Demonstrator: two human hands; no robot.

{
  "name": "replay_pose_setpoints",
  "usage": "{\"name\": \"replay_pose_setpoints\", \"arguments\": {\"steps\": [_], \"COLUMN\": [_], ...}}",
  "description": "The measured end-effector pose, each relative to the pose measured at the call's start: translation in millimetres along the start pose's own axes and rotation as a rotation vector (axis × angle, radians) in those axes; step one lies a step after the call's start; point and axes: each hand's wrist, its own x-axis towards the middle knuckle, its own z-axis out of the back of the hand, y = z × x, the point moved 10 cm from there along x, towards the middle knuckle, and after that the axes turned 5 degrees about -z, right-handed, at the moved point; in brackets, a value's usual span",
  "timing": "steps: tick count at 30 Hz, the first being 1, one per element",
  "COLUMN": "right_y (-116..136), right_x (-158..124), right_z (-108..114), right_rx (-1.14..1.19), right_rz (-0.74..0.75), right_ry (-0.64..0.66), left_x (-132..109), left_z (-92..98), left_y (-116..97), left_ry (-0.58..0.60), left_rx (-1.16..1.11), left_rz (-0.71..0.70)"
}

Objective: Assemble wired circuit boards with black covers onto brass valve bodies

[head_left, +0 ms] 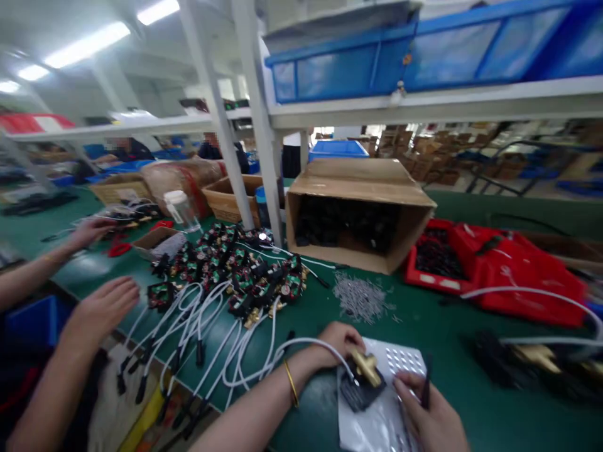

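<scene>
My left hand point(336, 344), with a gold bangle at its wrist, is closed on a black housing with a brass valve fitting point(365, 366) and a white cable. The unit rests over a pale sheet point(353, 430) on the bench. My right hand point(433, 411) is closed around a slim dark tool point(426, 384), its exact kind unclear. The right fingertips are close to a patch of round white dots point(404, 360) on the sheet, to the right of the unit.
Circuit-board assemblies point(235, 263) with white cables are heaped left of centre. A loose screw pile point(360, 296) lies ahead, before an open carton point(362, 251). Red bins point(518, 270) and blurred brass-fitted units point(537, 358) are right. A co-worker's hands point(108, 301) reach in from the left.
</scene>
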Motion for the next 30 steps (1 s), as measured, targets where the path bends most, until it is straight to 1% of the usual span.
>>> {"name": "replay_pose_setpoints", "arguments": {"steps": [2,4,8,10,12,14,16,18,20,22,24,25,27,28,29,30], "right_y": [-3,-1,-1,2,7,16,30,41,44,41,37,36,34,33,32,32], "right_x": [-5,-5,-4,-6,-8,-10,-14,-20,-27,-30,-32,-31,-25,-19,-10,3], "right_z": [10,15,10,6,3,1,-3,-9,-15,-17,-15,-15,-17,-17,-13,-5], "right_rx": [-0.023,-0.017,0.002,-0.030,-0.092,-0.162,-0.231,-0.288,-0.316,-0.311,-0.293,-0.287,-0.297,-0.314,-0.338,-0.367], "right_rz": [-0.038,-0.039,-0.055,-0.042,-0.020,0.047,0.185,0.347,0.459,0.497,0.485,0.469,0.416,0.377,0.330,0.281], "right_ry": [-0.018,-0.043,-0.041,-0.036,-0.036,-0.046,-0.048,-0.023,0.006,0.008,0.003,0.021,0.121,0.165,0.175,0.148], "left_x": [5,12,14,11,8,6,4,0,-5,-9,-12,-12,-13,-14,-14,-15], "left_z": [-1.1,-6.5,-20.2,-23.1,-23.3,-22.6,-21.9,-21.4,-20.1,-17.3,-13.0,-10.8,-9.3,-10.4,-12.6,-15.7], "left_y": [-4,-4,-4,-6,-9,-13,-18,-23,-26,-26,-23,-22,-20,-20,-20,-21], "left_ry": [0.034,0.100,0.244,0.279,0.289,0.286,0.278,0.268,0.250,0.220,0.179,0.160,0.145,0.154,0.173,0.199], "left_rx": [0.012,0.010,0.046,0.083,0.127,0.179,0.239,0.303,0.360,0.399,0.421,0.429,0.450,0.464,0.480,0.496], "left_rz": [-0.038,-0.060,-0.075,-0.089,-0.110,-0.138,-0.178,-0.231,-0.280,-0.308,-0.313,-0.311,-0.310,-0.312,-0.317,-0.323]}}
